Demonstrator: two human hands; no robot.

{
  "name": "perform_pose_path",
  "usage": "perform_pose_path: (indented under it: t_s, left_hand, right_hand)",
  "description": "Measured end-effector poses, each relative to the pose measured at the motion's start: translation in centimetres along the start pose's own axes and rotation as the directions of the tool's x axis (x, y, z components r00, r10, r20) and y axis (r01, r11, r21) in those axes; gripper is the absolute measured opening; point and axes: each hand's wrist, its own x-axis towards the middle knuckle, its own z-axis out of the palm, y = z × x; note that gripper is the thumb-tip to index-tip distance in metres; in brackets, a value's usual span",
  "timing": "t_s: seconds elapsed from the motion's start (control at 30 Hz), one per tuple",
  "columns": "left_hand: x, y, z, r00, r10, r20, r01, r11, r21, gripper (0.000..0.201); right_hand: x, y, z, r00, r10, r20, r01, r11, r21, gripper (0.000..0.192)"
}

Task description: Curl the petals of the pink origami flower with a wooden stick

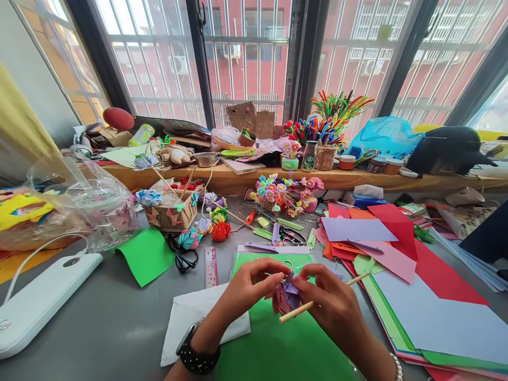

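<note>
A paper flower (pixel 289 294) with purple and pink folded petals is pinched between my two hands, above a green sheet (pixel 270 344). My left hand (pixel 254 288) grips its left side with thumb and fingertips. My right hand (pixel 331 296) holds its right side. A thin wooden stick (pixel 297 312) also rests in my right hand, slanting up to the right beneath the fingers. Under my left wrist lies a white folded sheet (pixel 198 317). Just beyond my hands are purple paper strips (pixel 262 247) and black-handled scissors (pixel 291 235).
Stacked coloured paper (pixel 440 312) covers the right side. A ruler (pixel 211 267), black glasses (pixel 183 254), finished paper flowers (pixel 220 231) and a basket (pixel 170 216) lie to the left. A white power bank (pixel 47 301) sits at far left. Craft supplies crowd the windowsill (pixel 238 180).
</note>
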Motion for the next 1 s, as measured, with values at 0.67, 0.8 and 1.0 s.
perform_pose_path:
  t_s: [0.67, 0.8, 1.0]
  left_hand:
    - [0.7, -1.1, 0.2, 0.969, -0.178, 0.173, 0.228, 0.915, -0.332, 0.023]
    - [0.8, -1.7, 0.6, 0.985, -0.124, 0.117, 0.156, 0.93, -0.333, 0.022]
    - [0.5, -1.7, 1.1, 0.993, -0.094, 0.066, 0.111, 0.928, -0.356, 0.026]
  right_hand:
    - [0.3, -0.3, -0.3, 0.997, 0.029, -0.074, -0.022, 0.996, 0.091, 0.02]
    - [0.6, -0.4, -0.6, 0.997, 0.059, -0.049, -0.052, 0.988, 0.146, 0.016]
    - [0.6, -0.5, -0.4, 0.995, 0.042, -0.092, -0.025, 0.984, 0.177, 0.014]
